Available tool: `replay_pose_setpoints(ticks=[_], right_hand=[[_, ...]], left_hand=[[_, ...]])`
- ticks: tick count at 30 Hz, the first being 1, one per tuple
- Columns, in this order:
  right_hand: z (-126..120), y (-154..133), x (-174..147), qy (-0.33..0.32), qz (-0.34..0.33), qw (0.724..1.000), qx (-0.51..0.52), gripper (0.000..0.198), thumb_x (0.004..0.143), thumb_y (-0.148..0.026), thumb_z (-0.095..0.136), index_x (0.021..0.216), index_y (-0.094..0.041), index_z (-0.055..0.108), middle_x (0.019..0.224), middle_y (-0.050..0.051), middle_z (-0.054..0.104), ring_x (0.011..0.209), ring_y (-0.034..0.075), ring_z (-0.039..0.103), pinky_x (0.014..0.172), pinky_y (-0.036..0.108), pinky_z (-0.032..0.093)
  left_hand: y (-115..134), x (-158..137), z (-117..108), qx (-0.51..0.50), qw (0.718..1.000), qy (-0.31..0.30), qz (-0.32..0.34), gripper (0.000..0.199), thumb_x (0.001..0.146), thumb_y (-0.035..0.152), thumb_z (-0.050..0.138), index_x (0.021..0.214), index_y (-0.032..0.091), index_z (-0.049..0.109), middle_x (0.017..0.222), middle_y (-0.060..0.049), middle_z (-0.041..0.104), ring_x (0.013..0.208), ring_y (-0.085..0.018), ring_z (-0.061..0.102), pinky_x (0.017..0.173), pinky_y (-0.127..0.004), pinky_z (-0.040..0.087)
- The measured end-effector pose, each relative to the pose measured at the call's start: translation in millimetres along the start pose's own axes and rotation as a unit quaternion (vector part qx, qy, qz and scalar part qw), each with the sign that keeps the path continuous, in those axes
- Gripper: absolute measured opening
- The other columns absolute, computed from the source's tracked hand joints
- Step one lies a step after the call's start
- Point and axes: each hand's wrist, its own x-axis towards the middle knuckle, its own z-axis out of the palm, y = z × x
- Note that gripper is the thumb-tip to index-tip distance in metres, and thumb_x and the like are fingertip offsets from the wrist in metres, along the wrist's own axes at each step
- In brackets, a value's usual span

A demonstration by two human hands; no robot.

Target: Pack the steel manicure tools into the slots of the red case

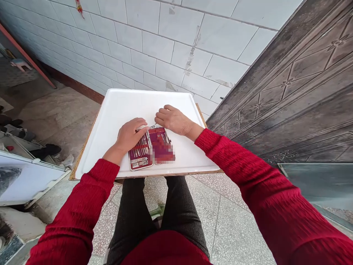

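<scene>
An unfolded manicure set case (pixel 133 167) with a dark red lining lies near the front of the white tabletop (pixel 121 106). Slim metal tools (pixel 141 149) sit in rows in its left half, above nail clippers (pixel 142 161). Part of the right half is blurred by pixels. My left hand (pixel 131 134) curves round the upper left edge of the case, its thumb lying over the lining. Beyond the upper edge of the right half, my right hand (pixel 173 119) has curled fingers pinched together. A small silvery piece (pixel 154 126) shows below those fingertips; its kind is unclear.
A white tiled wall (pixel 154 44) stands behind the table, and a dark patterned metal door (pixel 289 84) rises on the right. At left is a white rack (pixel 24 173) with dark items. My legs (pixel 182 206) are under the table's front edge, above a speckled floor (pixel 231 221).
</scene>
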Motion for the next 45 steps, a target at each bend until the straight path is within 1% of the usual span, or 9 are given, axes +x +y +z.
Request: replay_pose_setpoints(ticks=[7,11,13,16,19,23,31,39,45], right_hand=[[4,-29,30,0.046,0.000,0.992,0.117,0.036,0.110,-0.010,0.036,0.102,-0.021,0.069,0.096,0.007,0.068,0.095,0.023,0.055,0.103,0.046,0.041],[8,-37,18,0.112,0.180,0.950,0.231,0.020,0.109,-0.021,0.049,0.112,-0.020,0.068,0.113,0.011,0.071,0.104,0.026,0.059,0.097,0.045,0.045],[12,-43,7,0.175,0.333,0.874,0.308,0.018,0.105,-0.032,0.059,0.115,-0.020,0.067,0.111,0.011,0.072,0.097,0.024,0.061,0.088,0.041,0.048],[18,-50,-5,0.195,0.489,0.695,0.489,0.032,0.096,-0.051,0.070,0.102,-0.020,0.068,0.079,0.002,0.068,0.067,0.016,0.055,0.066,0.031,0.046],[18,-55,-5,0.149,0.489,0.541,0.667,0.051,0.077,-0.068,0.082,0.085,-0.019,0.069,0.069,-0.001,0.066,0.054,0.010,0.046,0.051,0.026,0.037],[9,-59,6,0.156,0.455,0.444,0.756,0.057,0.057,-0.066,0.094,0.080,-0.018,0.072,0.072,0.001,0.071,0.053,0.008,0.047,0.046,0.023,0.032],[7,-61,11,0.203,0.486,0.393,0.754,0.040,0.068,-0.047,0.095,0.077,-0.018,0.070,0.063,-0.003,0.065,0.052,0.007,0.049,0.043,0.019,0.034],[9,-52,5,0.183,0.502,0.449,0.717,0.029,0.089,-0.034,0.079,0.071,-0.019,0.062,0.060,-0.003,0.064,0.046,0.007,0.049,0.041,0.020,0.034],[8,-35,-7,0.198,0.545,0.472,0.664,0.023,0.092,-0.021,0.068,0.070,-0.020,0.060,0.062,-0.004,0.062,0.049,0.008,0.051,0.044,0.022,0.035]], left_hand=[[4,-1,2,-0.080,0.996,-0.025,-0.020,0.030,0.095,0.039,0.057,0.082,0.023,0.079,0.116,-0.005,0.080,0.104,-0.024,0.074,0.100,-0.041,0.057],[5,-1,2,-0.162,0.981,0.022,-0.103,0.031,0.089,0.049,0.067,0.083,0.023,0.082,0.113,-0.004,0.083,0.108,-0.027,0.074,0.105,-0.041,0.056],[7,-1,1,-0.201,0.967,0.048,-0.145,0.035,0.085,0.055,0.073,0.086,0.022,0.084,0.112,-0.004,0.083,0.111,-0.029,0.074,0.106,-0.042,0.056],[10,-1,-1,-0.237,0.950,0.079,-0.186,0.043,0.081,0.062,0.077,0.090,0.021,0.086,0.111,-0.005,0.084,0.114,-0.032,0.073,0.108,-0.043,0.055],[12,-1,-2,-0.250,0.944,0.086,-0.198,0.047,0.079,0.066,0.079,0.089,0.021,0.087,0.110,-0.005,0.084,0.115,-0.033,0.073,0.107,-0.043,0.055],[14,-3,-1,-0.243,0.949,0.061,-0.189,0.048,0.079,0.068,0.078,0.086,0.021,0.086,0.110,-0.006,0.084,0.111,-0.031,0.074,0.104,-0.043,0.056],[22,-6,5,-0.188,0.975,0.029,-0.111,0.043,0.087,0.065,0.071,0.089,0.024,0.084,0.113,-0.004,0.083,0.113,-0.028,0.074,0.110,-0.042,0.054],[28,-4,-1,-0.025,0.999,-0.038,-0.020,0.032,0.099,0.047,0.056,0.095,0.026,0.080,0.114,-0.005,0.081,0.113,-0.027,0.072,0.110,-0.047,0.053],[41,-8,0,0.138,0.985,-0.097,0.047,0.030,0.102,0.035,0.050,0.095,0.025,0.078,0.122,-0.008,0.077,0.117,-0.029,0.068,0.115,-0.055,0.044]])
